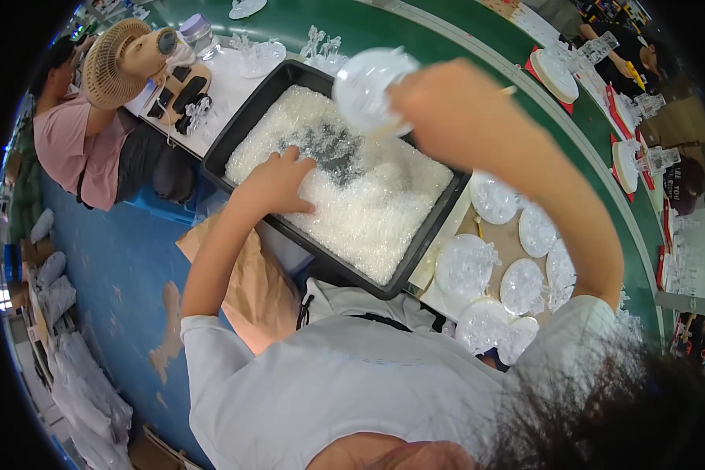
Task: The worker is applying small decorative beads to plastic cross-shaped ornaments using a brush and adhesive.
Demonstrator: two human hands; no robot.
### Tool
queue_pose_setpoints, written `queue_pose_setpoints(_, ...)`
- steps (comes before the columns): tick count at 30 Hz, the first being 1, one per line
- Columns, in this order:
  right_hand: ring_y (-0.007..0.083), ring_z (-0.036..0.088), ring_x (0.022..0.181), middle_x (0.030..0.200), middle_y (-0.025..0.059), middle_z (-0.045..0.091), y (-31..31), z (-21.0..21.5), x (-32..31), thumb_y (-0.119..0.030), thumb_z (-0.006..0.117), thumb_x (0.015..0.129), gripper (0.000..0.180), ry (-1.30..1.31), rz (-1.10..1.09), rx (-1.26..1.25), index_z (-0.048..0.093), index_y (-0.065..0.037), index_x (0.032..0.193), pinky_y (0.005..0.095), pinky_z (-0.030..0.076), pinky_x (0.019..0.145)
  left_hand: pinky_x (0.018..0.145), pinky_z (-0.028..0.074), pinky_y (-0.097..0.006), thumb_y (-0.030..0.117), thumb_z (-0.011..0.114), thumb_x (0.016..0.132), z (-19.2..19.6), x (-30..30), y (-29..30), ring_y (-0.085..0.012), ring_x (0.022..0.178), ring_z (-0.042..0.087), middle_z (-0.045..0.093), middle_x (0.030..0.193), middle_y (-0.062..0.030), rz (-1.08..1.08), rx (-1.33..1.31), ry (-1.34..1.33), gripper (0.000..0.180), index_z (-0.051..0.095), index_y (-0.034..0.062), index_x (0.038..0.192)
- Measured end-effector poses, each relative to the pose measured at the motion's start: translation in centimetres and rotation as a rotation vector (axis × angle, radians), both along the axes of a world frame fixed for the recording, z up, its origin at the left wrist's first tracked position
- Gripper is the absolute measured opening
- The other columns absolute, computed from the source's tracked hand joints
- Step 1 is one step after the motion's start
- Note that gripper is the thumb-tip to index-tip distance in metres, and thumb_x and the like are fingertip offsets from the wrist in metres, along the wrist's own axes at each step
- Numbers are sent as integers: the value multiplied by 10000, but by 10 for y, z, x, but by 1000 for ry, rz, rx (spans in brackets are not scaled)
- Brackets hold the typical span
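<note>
A black rectangular tray full of shiny white granules lies in front of me. My left hand rests at its left side, fingers apart, the tips touching the granules. Over the tray's far right part, my right hand is closed on the edge of a clear round disc. Both are smeared by motion, and the fingers' exact grip is partly hidden. Near the middle of the tray, a dark patch of its bottom shows through thinner granules.
Several clear round pieces lie on a board at the right. A green conveyor belt curves past behind. At the far left stand a beige fan and a seated person. A brown paper bag is below my left forearm.
</note>
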State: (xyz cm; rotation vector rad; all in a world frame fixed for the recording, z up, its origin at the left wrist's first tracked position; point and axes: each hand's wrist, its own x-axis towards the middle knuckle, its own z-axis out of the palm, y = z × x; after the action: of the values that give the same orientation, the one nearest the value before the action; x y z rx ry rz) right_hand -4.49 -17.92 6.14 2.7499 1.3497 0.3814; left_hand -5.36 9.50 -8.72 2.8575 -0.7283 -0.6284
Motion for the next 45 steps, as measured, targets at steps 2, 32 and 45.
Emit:
queue_pose_setpoints(2,320,689,742,717,127,660,26,-24,-18,-68,638,740,55,120,92,-116,667,-34,771,413,559,643,938,495,-499,394,844,611,-3,1,4,-454,1204,484,449,1352,-204,-5,46,-52,906,457,164,1397)
queue_pose_setpoints(32,328,692,772,766,117,671,25,-80,28,-315,740,806,274,267,151,-175,658,-65,879,415,552,613,913,479,-411,245,803,701,10,-7,-11,-391,1078,579,568,1188,-241,39,-464,-12,771,449,6,1344)
queue_pose_setpoints(45,402,663,828,817,215,653,16,-87,16,-99,647,810,235,444,-222,-33,557,-5,1005,479,529,663,864,484,-419,202,807,690,4,-22,-15,-380,977,611,589,1143,-220,-2,-348,0,656,515,17,1247)
